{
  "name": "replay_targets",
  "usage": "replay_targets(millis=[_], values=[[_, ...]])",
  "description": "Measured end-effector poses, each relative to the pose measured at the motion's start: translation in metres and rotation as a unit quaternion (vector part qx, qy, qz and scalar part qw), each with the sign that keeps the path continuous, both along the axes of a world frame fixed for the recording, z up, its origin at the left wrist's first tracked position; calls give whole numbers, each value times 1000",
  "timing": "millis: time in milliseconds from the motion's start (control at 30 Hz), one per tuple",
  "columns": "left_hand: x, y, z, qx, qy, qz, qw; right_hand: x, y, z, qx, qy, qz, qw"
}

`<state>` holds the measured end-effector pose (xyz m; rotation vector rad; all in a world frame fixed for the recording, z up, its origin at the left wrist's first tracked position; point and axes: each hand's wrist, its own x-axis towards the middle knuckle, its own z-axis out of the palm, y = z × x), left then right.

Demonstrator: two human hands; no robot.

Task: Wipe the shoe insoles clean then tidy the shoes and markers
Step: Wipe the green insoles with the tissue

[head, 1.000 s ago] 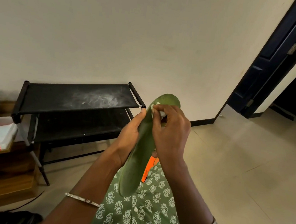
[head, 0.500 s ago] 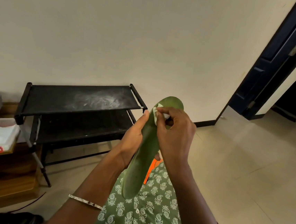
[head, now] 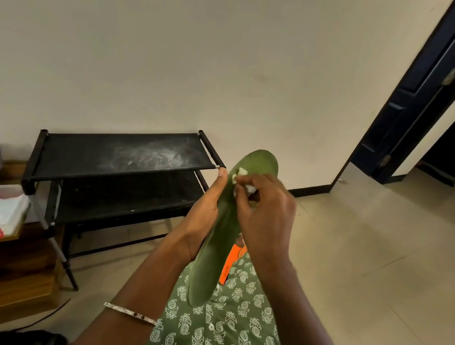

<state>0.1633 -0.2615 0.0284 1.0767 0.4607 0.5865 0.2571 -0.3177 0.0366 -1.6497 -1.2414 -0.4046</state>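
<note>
Floor [head: 379,256] open right; left hand [head: 202,220] grips insole [head: 207,270], right hand [head: 266,217] pinches wipe [head: 241,172].

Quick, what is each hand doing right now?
The left hand holds the green insole by its side edge.
The right hand pinches a small white wipe against the insole's upper end.

The long green insole [head: 213,254] stands nearly upright, toe end up, just right of the top corner of the black shoe rack [head: 122,156]. A small white wad [head: 241,171] presses against its toe end.
</note>
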Motion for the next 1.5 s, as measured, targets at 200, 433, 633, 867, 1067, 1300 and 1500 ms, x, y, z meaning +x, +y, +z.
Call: replay_targets(millis=[200, 433, 633, 867, 1067, 1300, 1500], values=[[0, -2, 4, 11, -8, -38, 999, 40, 7, 13, 23, 12, 7, 1000], [2, 6, -6, -26, -22, -45, 998, 35, -13, -12, -65, -52, 79, 993], [0, 8, -4, -20, -21, -56, 998, 62, -4, -1, -22, -45, 19, 999], [-3, 14, -9, -23, -14, -53, 998, 43, -14, -16, -61, -27, 96, 993], [0, 10, -5, -8, -13, -75, 997, 67, -8, 3, -39, -13, 33, 999], [-2, 12, -11, -58, -33, -138, 988, 84, 3, 17, -43, 90, 54, 994], [-5, 19, -14, -73, -48, -165, 982, 71, 2, 14, -58, 65, 75, 993]])
